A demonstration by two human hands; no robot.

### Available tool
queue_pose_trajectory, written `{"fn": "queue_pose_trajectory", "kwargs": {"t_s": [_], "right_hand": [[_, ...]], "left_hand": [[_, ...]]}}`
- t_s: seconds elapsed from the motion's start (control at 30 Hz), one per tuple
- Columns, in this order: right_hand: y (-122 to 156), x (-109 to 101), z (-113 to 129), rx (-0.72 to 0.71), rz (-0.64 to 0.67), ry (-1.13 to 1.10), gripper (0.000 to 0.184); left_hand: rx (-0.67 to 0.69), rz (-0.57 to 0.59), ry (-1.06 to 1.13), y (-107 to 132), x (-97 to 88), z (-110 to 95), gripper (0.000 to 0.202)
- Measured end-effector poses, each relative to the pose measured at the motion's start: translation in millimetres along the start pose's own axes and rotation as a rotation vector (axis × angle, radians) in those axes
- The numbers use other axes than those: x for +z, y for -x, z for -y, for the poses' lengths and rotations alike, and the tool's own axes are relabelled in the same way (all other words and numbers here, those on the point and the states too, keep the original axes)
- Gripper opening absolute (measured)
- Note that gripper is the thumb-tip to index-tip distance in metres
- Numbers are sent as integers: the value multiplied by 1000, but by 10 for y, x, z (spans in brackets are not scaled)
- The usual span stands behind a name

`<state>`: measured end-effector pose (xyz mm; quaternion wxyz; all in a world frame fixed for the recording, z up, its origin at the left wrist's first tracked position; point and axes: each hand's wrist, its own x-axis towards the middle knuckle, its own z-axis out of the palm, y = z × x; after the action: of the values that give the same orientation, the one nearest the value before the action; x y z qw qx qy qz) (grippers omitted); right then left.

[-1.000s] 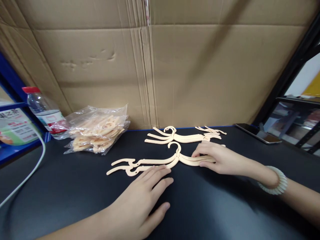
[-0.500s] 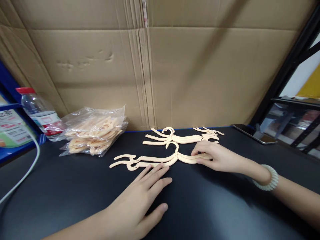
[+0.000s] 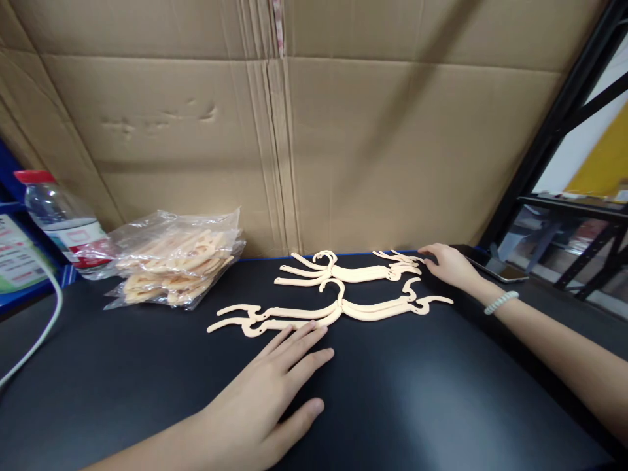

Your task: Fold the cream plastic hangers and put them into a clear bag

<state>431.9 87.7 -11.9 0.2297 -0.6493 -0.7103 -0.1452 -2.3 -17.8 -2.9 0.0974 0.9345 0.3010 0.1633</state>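
Note:
A beige folding clothes hanger (image 3: 377, 311) lies unfolded on the black tabletop, its hook pointing away from me and curved pieces at both ends. My left hand (image 3: 275, 386) rests flat with spread fingers, the fingertips touching the hanger's left arm. Behind it lie more beige hanger parts (image 3: 360, 273), with hooks and long arms laid close together. Out at the far right, my right hand (image 3: 451, 267) reaches to a small pile of curved hanger pieces (image 3: 400, 261). Its finger and thumb are apart around the tip of one piece; I see no firm hold.
A clear plastic bag (image 3: 179, 255) full of beige parts sits at the back left, beside a red-capped bottle (image 3: 69, 226). A white cable (image 3: 49, 327) hangs at the left edge. A phone-like flat device (image 3: 500, 267) lies back right. Cardboard (image 3: 392, 131) walls the rear.
My right hand has left the front hanger's right arm and moved back and right to the small pile. The hanger's right end now shows. My left hand stays put.

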Motion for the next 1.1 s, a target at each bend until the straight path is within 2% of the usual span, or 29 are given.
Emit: {"fn": "queue_pose_trajectory", "kwargs": {"t_s": [0.17, 0.47, 0.63, 0.83, 0.97, 1.03, 1.1], "right_hand": [[1, 93, -118, 22, 60, 60, 23], [-39, 132, -108, 67, 92, 86, 22], [-30, 117, -97, 105, 36, 31, 22], [-43, -24, -38, 239, -123, -73, 22], [-52, -109, 204, 295, -207, -237, 23], [-22, -132, 486, 254, -190, -354, 27], [57, -163, 875, 179, -125, -475, 30]], "left_hand": [[15, 6, -16, 3, -1, 5, 49], [20, 1, -17, 5, -7, 7, 48], [32, -7, -11, 7, -4, 6, 48], [48, -26, 45, -3, -31, -7, 46], [83, -47, 173, -31, -105, -32, 41], [83, -77, 290, -57, -120, -50, 36], [24, -117, 428, -96, -104, -67, 32]]}}
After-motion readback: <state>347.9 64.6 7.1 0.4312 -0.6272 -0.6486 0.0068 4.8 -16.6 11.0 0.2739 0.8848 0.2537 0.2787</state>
